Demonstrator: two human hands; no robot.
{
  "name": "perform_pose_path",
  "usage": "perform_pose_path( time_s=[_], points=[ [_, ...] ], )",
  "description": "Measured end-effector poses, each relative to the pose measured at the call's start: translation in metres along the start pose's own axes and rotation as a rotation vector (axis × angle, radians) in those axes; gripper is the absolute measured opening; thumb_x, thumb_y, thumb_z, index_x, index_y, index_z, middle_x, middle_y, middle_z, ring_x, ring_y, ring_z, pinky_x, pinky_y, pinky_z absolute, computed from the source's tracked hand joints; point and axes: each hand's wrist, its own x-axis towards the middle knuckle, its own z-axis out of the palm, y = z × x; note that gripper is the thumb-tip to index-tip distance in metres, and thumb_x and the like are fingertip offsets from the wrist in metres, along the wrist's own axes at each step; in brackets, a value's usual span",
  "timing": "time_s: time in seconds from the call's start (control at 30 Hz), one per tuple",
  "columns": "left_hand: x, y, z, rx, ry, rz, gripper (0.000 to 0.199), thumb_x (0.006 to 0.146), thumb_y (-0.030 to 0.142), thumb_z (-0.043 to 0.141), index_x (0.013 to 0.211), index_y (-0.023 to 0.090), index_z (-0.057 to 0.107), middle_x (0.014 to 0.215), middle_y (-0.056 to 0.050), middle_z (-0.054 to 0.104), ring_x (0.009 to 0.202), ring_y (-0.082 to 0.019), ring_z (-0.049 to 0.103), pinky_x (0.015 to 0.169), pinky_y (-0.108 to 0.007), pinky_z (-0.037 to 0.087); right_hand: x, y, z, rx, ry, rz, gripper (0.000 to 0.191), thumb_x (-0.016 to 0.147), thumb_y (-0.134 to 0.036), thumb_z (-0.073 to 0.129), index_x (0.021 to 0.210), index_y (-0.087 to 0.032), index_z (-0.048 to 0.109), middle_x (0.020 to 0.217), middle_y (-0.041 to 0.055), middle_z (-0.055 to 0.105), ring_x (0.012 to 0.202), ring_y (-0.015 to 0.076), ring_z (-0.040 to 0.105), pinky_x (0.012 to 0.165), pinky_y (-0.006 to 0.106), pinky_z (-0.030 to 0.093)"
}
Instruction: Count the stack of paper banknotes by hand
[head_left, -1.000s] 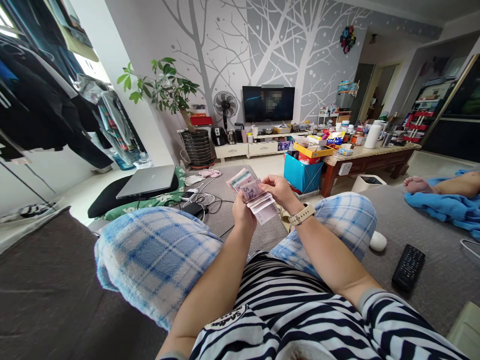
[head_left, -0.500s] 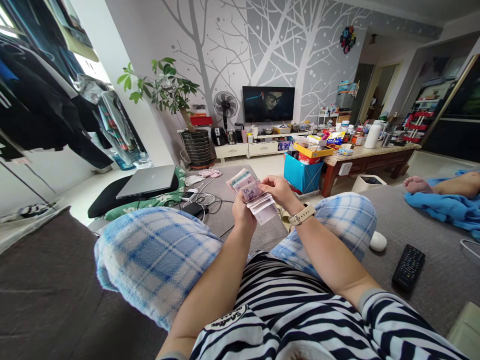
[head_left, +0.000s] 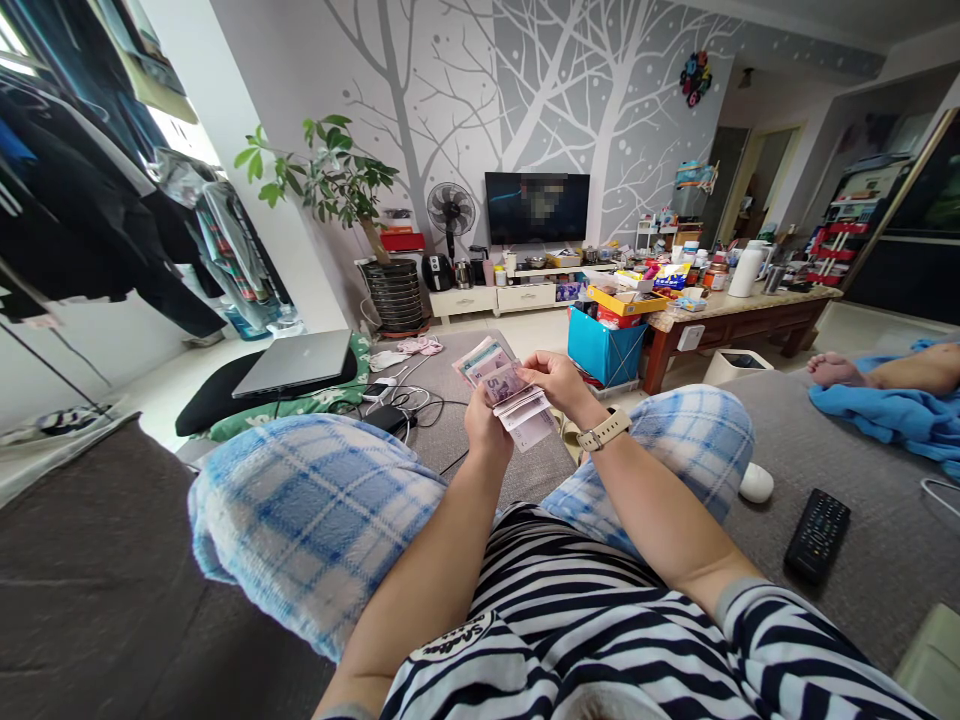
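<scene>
A fanned bundle of banknotes point(head_left: 504, 384) is held out over the grey sofa, between my knees. My left hand point(head_left: 486, 418) is closed round the lower left side of the notes, its thumb lying on top. From the right, my right hand point(head_left: 556, 378) pinches the upper edge of the bundle, wearing a beige-strapped watch on its wrist. A purplish note marked with a 5 faces up, greenish and pinkish notes show behind it, and folded ends hang below. Where the right fingertips go under the notes is hidden.
A closed laptop point(head_left: 296, 362) lies on a black cushion at the left, with tangled cables point(head_left: 416, 400) beside it. On the sofa to the right are a white mouse point(head_left: 756, 484) and a black remote point(head_left: 817, 535). Another person's foot point(head_left: 836, 368) rests further right, near a loaded table point(head_left: 727, 312).
The note on top has shifted very slightly between my fingers. Both hands stay in nearly the same place.
</scene>
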Motion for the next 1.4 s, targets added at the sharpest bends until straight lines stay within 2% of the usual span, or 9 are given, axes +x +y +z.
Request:
perform_pose_path(
  time_s=[0.27,0.5,0.63,0.73,0.83,0.97,1.1,1.2,1.4],
  points=[
    [-0.001,0.001,0.001,0.003,0.020,-0.011,0.011,0.077,0.018,0.059,0.077,0.014,0.069,0.075,-0.005,0.071,0.071,-0.020,0.069,0.071,-0.030,0.056,-0.001,-0.003,0.000,0.000,-0.004,0.006,0.037,0.067,-0.051,0.077,0.071,-0.018,0.061,0.066,-0.0015,0.060,0.064,0.0139,0.052,0.059,0.027,0.041],
    [0.001,0.000,-0.001,-0.023,-0.017,-0.019,0.014,0.080,0.022,0.060,0.086,0.014,0.070,0.082,-0.008,0.073,0.084,-0.024,0.072,0.081,-0.035,0.057,-0.002,-0.006,0.000,0.015,-0.002,-0.018,0.040,0.068,-0.055,0.077,0.069,-0.018,0.061,0.065,-0.0017,0.059,0.061,0.0132,0.051,0.058,0.027,0.040],
    [0.004,-0.002,-0.003,-0.048,0.004,-0.047,0.018,0.085,0.025,0.057,0.092,0.014,0.069,0.088,-0.009,0.074,0.088,-0.025,0.072,0.084,-0.038,0.057,-0.001,-0.007,0.001,0.042,0.013,0.006,0.047,0.073,-0.063,0.070,0.061,-0.020,0.055,0.054,-0.0030,0.051,0.053,0.0114,0.044,0.052,0.026,0.034],
    [0.007,-0.004,-0.005,-0.049,0.008,-0.090,0.023,0.087,0.027,0.053,0.097,0.013,0.068,0.094,-0.011,0.075,0.089,-0.026,0.073,0.085,-0.041,0.057,0.000,-0.007,0.000,0.065,-0.001,0.054,0.050,0.077,-0.067,0.062,0.061,-0.020,0.057,0.053,-0.0003,0.056,0.050,0.0119,0.046,0.050,0.026,0.033],
    [0.010,-0.006,-0.007,-0.063,-0.010,-0.098,0.024,0.086,0.025,0.054,0.101,0.011,0.067,0.097,-0.013,0.075,0.088,-0.027,0.073,0.087,-0.042,0.056,0.001,-0.004,-0.002,0.032,0.016,0.064,0.046,0.073,-0.062,0.068,0.062,-0.019,0.059,0.056,0.0013,0.061,0.053,0.0124,0.050,0.053,0.026,0.038],
    [0.013,-0.009,-0.010,-0.065,-0.012,-0.058,0.021,0.080,0.021,0.059,0.098,0.011,0.065,0.092,-0.011,0.074,0.082,-0.025,0.073,0.084,-0.041,0.056,0.001,0.002,-0.004,-0.036,0.039,0.054,0.036,0.064,-0.048,0.080,0.068,-0.018,0.060,0.061,-0.0012,0.061,0.057,0.0129,0.053,0.057,0.026,0.041],
    [0.012,-0.009,-0.011,-0.049,-0.017,-0.024,0.023,0.076,0.019,0.065,0.098,0.012,0.065,0.087,-0.009,0.073,0.078,-0.023,0.072,0.083,-0.038,0.056,0.003,0.009,-0.005,-0.028,0.082,0.062,0.038,0.059,-0.040,0.083,0.079,-0.020,0.058,0.068,-0.0033,0.061,0.062,0.0139,0.055,0.058,0.026,0.043],
    [0.010,-0.008,-0.010,-0.028,-0.006,-0.009,0.022,0.074,0.018,0.065,0.095,0.013,0.065,0.085,-0.007,0.073,0.076,-0.021,0.071,0.082,-0.036,0.055,0.003,0.010,-0.005,-0.057,0.090,0.055,0.037,0.061,-0.041,0.081,0.082,-0.020,0.059,0.071,-0.0027,0.061,0.065,0.0146,0.056,0.060,0.026,0.043],
    [0.005,-0.005,-0.005,-0.004,0.034,0.002,0.013,0.075,0.013,0.064,0.088,0.013,0.066,0.077,-0.005,0.071,0.070,-0.019,0.069,0.075,-0.032,0.055,0.003,0.010,-0.006,-0.149,0.050,-0.035,0.027,0.072,-0.042,0.071,0.068,-0.018,0.060,0.068,-0.0017,0.058,0.065,0.0136,0.052,0.062,0.027,0.041]
  ],
)
